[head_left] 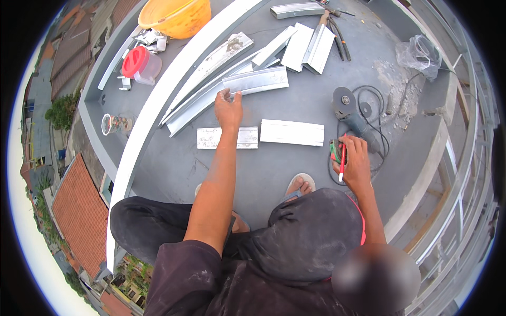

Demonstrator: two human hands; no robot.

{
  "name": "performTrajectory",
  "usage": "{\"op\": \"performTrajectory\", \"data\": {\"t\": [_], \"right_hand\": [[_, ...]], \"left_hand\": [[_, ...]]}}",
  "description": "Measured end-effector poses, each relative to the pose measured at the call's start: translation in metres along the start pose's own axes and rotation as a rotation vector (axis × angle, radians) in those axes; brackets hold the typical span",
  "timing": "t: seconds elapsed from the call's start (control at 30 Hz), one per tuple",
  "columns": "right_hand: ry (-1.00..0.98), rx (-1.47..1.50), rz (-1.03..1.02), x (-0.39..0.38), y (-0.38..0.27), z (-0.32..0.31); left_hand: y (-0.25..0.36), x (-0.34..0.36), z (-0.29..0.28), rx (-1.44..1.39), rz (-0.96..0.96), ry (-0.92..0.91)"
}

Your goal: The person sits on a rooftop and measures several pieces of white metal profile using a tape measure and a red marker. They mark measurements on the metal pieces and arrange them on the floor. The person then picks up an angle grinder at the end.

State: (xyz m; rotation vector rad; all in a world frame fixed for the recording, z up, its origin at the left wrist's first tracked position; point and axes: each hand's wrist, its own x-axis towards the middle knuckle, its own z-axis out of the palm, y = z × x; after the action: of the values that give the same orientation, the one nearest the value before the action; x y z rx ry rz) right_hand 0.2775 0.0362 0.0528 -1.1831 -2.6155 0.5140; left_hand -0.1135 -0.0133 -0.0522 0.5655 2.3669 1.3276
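My left hand [229, 109] reaches forward with curled fingers gripping the near edge of a short silver metal channel [263, 79], among longer channels [192, 113]. My right hand [354, 160] holds a red marker [343, 158] with a white end and a green tape measure [333, 151]. Two short pale metal pieces [227, 138] [292, 132] lie side by side on the grey surface between my hands. An angle grinder [356, 119] with a coiled black cable lies just beyond my right hand.
A curved white strip [145, 126] crosses at left, past a yellow bucket [174, 13], red-lidded container [139, 63] and small jar [112, 124]. Metal offcuts, pliers [340, 39], rubble and a plastic bag [419, 55] lie beyond. A raised edge [421, 152] borders the right; rooftops show below at left.
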Motion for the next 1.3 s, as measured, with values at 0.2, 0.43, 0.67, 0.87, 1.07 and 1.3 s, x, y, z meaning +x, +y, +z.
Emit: {"op": "performTrajectory", "data": {"t": [0.2, 0.43, 0.67, 0.87, 1.07, 1.3], "right_hand": [[0.020, 0.099, 0.091, -0.018, -0.005, 0.013], [-0.002, 0.139, 0.129, -0.027, -0.011, 0.020], [-0.016, 0.099, 0.126, -0.025, -0.012, 0.029], [-0.037, -0.002, 0.303, -0.063, -0.008, 0.051], [-0.167, -0.047, 0.371, -0.137, -0.005, 0.060], [-0.249, -0.231, 0.309, -0.159, -0.001, 0.051]], "left_hand": [[-0.007, 0.047, -0.005, 0.131, -0.092, -0.099], [-0.026, 0.016, -0.010, -0.338, -0.533, -0.376], [-0.043, 0.017, -0.035, 0.234, -0.003, 0.189], [0.030, -0.079, -0.006, 0.439, 0.561, -0.499], [0.008, -0.109, 0.034, 0.747, 0.787, -0.662], [0.023, -0.108, 0.038, 0.665, 0.601, -0.386]]}}
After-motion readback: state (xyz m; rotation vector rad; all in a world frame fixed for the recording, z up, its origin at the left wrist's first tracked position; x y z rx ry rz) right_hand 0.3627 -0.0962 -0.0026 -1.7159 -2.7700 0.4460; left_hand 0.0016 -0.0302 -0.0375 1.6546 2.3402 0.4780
